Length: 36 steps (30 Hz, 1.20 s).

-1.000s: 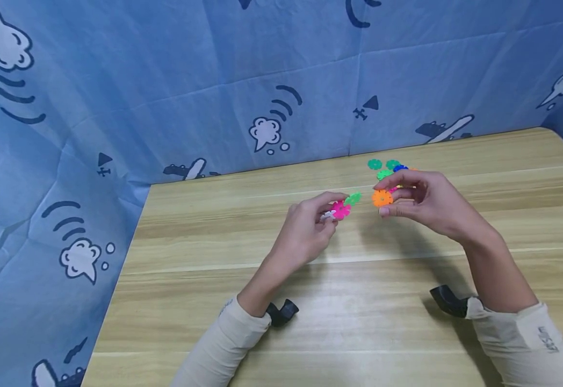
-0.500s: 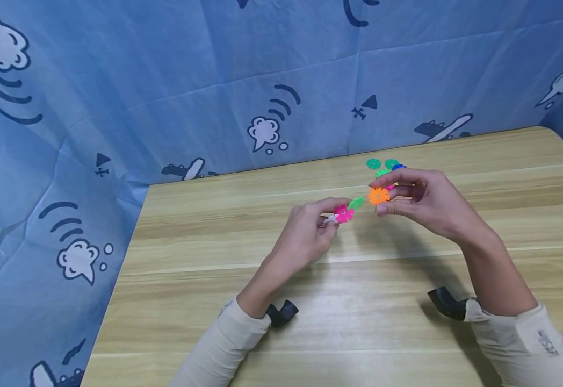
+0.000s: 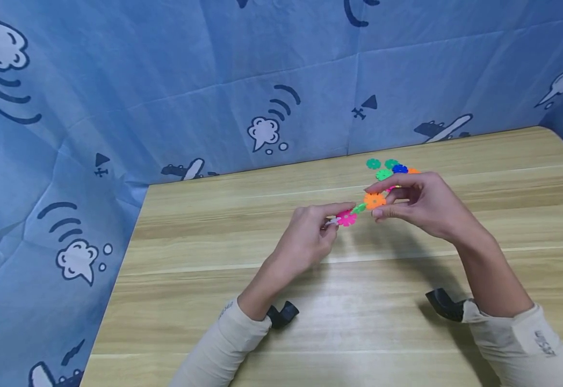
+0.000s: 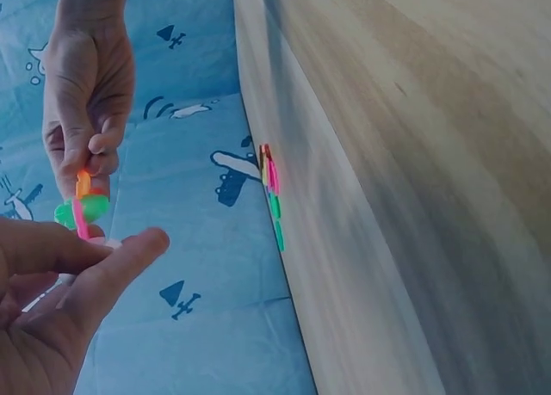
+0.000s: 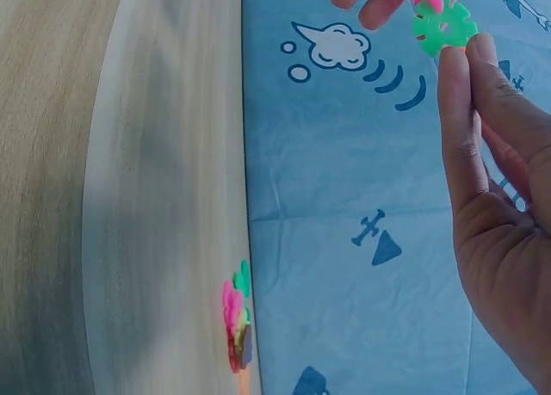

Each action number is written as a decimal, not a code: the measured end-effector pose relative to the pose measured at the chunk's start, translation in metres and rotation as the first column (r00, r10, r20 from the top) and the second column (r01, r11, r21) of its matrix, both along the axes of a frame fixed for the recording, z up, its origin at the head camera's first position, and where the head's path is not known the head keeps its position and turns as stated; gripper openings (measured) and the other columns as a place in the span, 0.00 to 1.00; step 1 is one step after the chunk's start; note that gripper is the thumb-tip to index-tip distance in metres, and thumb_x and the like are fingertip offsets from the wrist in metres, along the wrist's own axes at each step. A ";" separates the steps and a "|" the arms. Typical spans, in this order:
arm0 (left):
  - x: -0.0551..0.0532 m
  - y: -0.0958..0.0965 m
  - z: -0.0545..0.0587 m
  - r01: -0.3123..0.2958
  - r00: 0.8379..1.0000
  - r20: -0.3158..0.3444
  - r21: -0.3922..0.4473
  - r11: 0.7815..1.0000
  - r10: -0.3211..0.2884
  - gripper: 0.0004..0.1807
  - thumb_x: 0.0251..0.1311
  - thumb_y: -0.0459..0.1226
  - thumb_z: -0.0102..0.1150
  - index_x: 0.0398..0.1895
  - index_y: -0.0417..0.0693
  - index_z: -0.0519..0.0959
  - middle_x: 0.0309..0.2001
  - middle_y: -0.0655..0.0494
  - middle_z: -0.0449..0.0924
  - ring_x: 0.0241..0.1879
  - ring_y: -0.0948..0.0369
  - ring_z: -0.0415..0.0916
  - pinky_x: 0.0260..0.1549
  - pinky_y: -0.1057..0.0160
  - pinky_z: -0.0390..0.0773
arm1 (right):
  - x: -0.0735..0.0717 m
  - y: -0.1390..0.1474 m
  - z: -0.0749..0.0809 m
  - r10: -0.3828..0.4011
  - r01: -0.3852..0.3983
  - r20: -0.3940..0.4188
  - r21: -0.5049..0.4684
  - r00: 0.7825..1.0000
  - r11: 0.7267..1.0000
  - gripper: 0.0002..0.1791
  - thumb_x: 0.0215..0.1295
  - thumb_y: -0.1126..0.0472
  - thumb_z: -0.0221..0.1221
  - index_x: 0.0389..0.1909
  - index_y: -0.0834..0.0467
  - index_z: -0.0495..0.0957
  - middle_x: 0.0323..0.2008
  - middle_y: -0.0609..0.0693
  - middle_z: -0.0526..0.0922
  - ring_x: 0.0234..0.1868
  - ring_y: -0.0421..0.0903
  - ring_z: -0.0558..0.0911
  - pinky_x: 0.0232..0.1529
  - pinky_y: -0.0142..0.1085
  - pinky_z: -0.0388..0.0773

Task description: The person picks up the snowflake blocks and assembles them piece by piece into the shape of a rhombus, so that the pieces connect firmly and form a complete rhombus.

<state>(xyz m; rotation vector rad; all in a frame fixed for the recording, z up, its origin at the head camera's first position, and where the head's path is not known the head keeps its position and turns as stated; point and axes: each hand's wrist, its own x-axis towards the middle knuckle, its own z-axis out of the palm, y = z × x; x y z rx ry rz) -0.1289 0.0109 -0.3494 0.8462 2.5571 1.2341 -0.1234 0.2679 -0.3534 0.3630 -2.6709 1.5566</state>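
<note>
My left hand (image 3: 305, 236) pinches a short chain of notched plastic snowflake discs. It runs from a white disc (image 3: 332, 221), mostly behind the fingers, through a pink disc (image 3: 346, 218) to a green disc (image 3: 359, 208). Opposite it, my right hand (image 3: 431, 207) pinches an orange disc (image 3: 375, 201) between thumb and index finger. The orange disc's edge meets the green disc, both held above the table. In the right wrist view the green disc (image 5: 443, 27) faces the camera at the right fingertips, with the orange one almost hidden.
Behind the right hand, loose discs lie near the table's back edge: green discs (image 3: 373, 164), a blue disc (image 3: 399, 169) and others partly covered by the hand. A blue printed curtain (image 3: 204, 97) hangs behind the wooden table (image 3: 189, 279).
The two hands have come together: the left has moved slightly right and down, the right slightly left. The gap between green and orange discs has closed, and their edges now meet.
</note>
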 end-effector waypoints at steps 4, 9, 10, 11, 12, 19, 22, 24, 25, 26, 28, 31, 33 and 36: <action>0.001 -0.001 0.002 0.019 0.998 -0.053 -0.009 1.000 -0.019 0.29 0.70 0.20 0.53 0.71 0.47 0.81 0.40 0.50 0.87 0.19 0.67 0.54 0.21 0.73 0.57 | 0.001 -0.001 0.001 0.030 -0.031 -0.056 -0.013 0.998 0.999 0.23 0.53 0.71 0.80 0.51 0.61 0.89 0.30 0.44 0.86 0.28 0.38 0.88 0.24 0.31 0.71; 0.003 -0.003 0.005 0.031 0.996 -0.083 -0.014 0.999 -0.032 0.29 0.70 0.19 0.52 0.72 0.45 0.79 0.30 0.51 0.81 0.19 0.67 0.54 0.21 0.73 0.56 | 0.002 -0.005 0.003 0.030 -0.033 -0.104 -0.025 0.994 0.999 0.22 0.51 0.73 0.80 0.50 0.62 0.90 0.29 0.42 0.88 0.27 0.37 0.87 0.24 0.29 0.73; 0.003 -0.003 0.005 0.033 0.995 -0.089 -0.017 0.999 -0.035 0.30 0.70 0.19 0.52 0.71 0.45 0.79 0.30 0.51 0.82 0.19 0.67 0.54 0.21 0.73 0.56 | 0.002 -0.005 0.003 0.023 -0.025 -0.111 -0.015 0.994 1.000 0.22 0.51 0.73 0.80 0.49 0.62 0.90 0.29 0.41 0.88 0.27 0.37 0.86 0.23 0.29 0.72; 0.003 -0.003 0.005 0.036 0.995 -0.094 -0.023 0.999 -0.038 0.30 0.69 0.19 0.52 0.71 0.45 0.79 0.30 0.50 0.82 0.19 0.67 0.53 0.21 0.73 0.56 | 0.002 -0.006 0.003 0.015 -0.016 -0.115 -0.004 0.993 1.000 0.22 0.51 0.72 0.80 0.49 0.62 0.90 0.29 0.40 0.88 0.27 0.36 0.86 0.23 0.29 0.71; 0.003 -0.003 0.005 0.038 0.994 -0.099 -0.029 0.999 -0.041 0.30 0.69 0.19 0.52 0.71 0.44 0.79 0.30 0.50 0.83 0.19 0.67 0.53 0.21 0.73 0.56 | 0.002 -0.007 0.003 0.008 -0.007 -0.116 0.007 0.993 1.000 0.21 0.51 0.72 0.80 0.49 0.62 0.90 0.28 0.39 0.88 0.27 0.36 0.85 0.22 0.29 0.71; 0.004 -0.004 0.007 0.045 0.994 -0.098 -0.036 0.998 -0.048 0.31 0.67 0.18 0.51 0.71 0.44 0.80 0.36 0.49 0.88 0.18 0.68 0.52 0.18 0.74 0.54 | 0.002 -0.010 0.003 -0.016 0.020 -0.120 0.030 0.993 0.999 0.21 0.51 0.70 0.81 0.48 0.62 0.91 0.28 0.37 0.88 0.27 0.35 0.84 0.20 0.30 0.68; 0.003 -0.005 0.008 0.045 0.995 -0.085 -0.044 0.998 -0.049 0.31 0.66 0.17 0.51 0.70 0.45 0.81 0.43 0.49 0.89 0.18 0.68 0.52 0.18 0.73 0.54 | 0.002 -0.012 0.003 -0.008 0.012 -0.107 0.036 0.994 0.999 0.22 0.51 0.69 0.81 0.49 0.61 0.91 0.27 0.38 0.87 0.26 0.36 0.84 0.19 0.31 0.68; 0.003 -0.005 0.008 0.044 0.996 -0.075 -0.052 0.998 -0.048 0.31 0.66 0.17 0.51 0.69 0.45 0.81 0.42 0.49 0.89 0.18 0.68 0.51 0.18 0.73 0.54 | 0.003 -0.013 0.003 -0.005 0.009 -0.095 0.043 0.995 0.999 0.22 0.51 0.69 0.81 0.49 0.61 0.91 0.28 0.38 0.87 0.25 0.37 0.84 0.20 0.31 0.68; 0.003 -0.005 0.009 0.042 0.996 -0.073 -0.057 0.997 -0.047 0.31 0.66 0.17 0.51 0.69 0.45 0.82 0.40 0.49 0.88 0.18 0.68 0.51 0.19 0.73 0.54 | 0.003 -0.013 0.003 -0.003 0.007 -0.090 0.047 0.996 0.999 0.22 0.51 0.69 0.81 0.49 0.61 0.91 0.28 0.39 0.88 0.25 0.37 0.85 0.20 0.31 0.69; 0.003 -0.005 0.009 0.042 0.997 -0.068 -0.057 0.997 -0.046 0.31 0.66 0.17 0.52 0.69 0.45 0.82 0.38 0.49 0.88 0.18 0.67 0.51 0.19 0.73 0.54 | 0.003 -0.013 0.003 -0.004 0.008 -0.083 0.051 0.997 0.999 0.22 0.51 0.68 0.82 0.50 0.61 0.91 0.28 0.38 0.88 0.26 0.37 0.85 0.20 0.30 0.69; 0.003 -0.005 0.008 0.042 0.997 -0.064 -0.052 0.998 -0.045 0.30 0.66 0.17 0.52 0.69 0.45 0.82 0.36 0.49 0.87 0.18 0.67 0.52 0.19 0.73 0.54 | 0.003 -0.013 0.003 -0.005 0.009 -0.079 0.056 0.997 0.998 0.22 0.51 0.68 0.82 0.50 0.61 0.91 0.29 0.38 0.88 0.26 0.37 0.85 0.20 0.30 0.69; 0.003 -0.005 0.008 0.040 0.997 -0.071 -0.044 0.998 -0.043 0.30 0.66 0.17 0.53 0.68 0.44 0.83 0.39 0.49 0.89 0.19 0.68 0.53 0.19 0.73 0.55 | 0.003 -0.013 0.003 -0.006 0.010 -0.082 0.047 0.997 0.999 0.22 0.51 0.68 0.82 0.49 0.61 0.91 0.29 0.38 0.88 0.26 0.37 0.84 0.20 0.32 0.67; 0.003 -0.004 0.008 0.040 0.996 -0.078 -0.036 0.999 -0.042 0.29 0.66 0.17 0.53 0.67 0.43 0.83 0.43 0.49 0.90 0.19 0.67 0.53 0.20 0.73 0.55 | 0.003 -0.013 0.004 -0.007 0.010 -0.081 0.041 0.997 0.999 0.22 0.51 0.68 0.82 0.49 0.61 0.91 0.29 0.39 0.87 0.26 0.37 0.84 0.19 0.32 0.67; 0.003 -0.003 0.008 0.035 0.995 -0.090 -0.038 0.999 -0.038 0.29 0.66 0.17 0.53 0.67 0.43 0.83 0.48 0.49 0.91 0.20 0.67 0.54 0.20 0.73 0.55 | 0.003 -0.014 0.004 -0.004 0.007 -0.073 0.041 0.997 0.999 0.22 0.51 0.68 0.82 0.49 0.61 0.91 0.28 0.39 0.88 0.26 0.37 0.85 0.20 0.32 0.68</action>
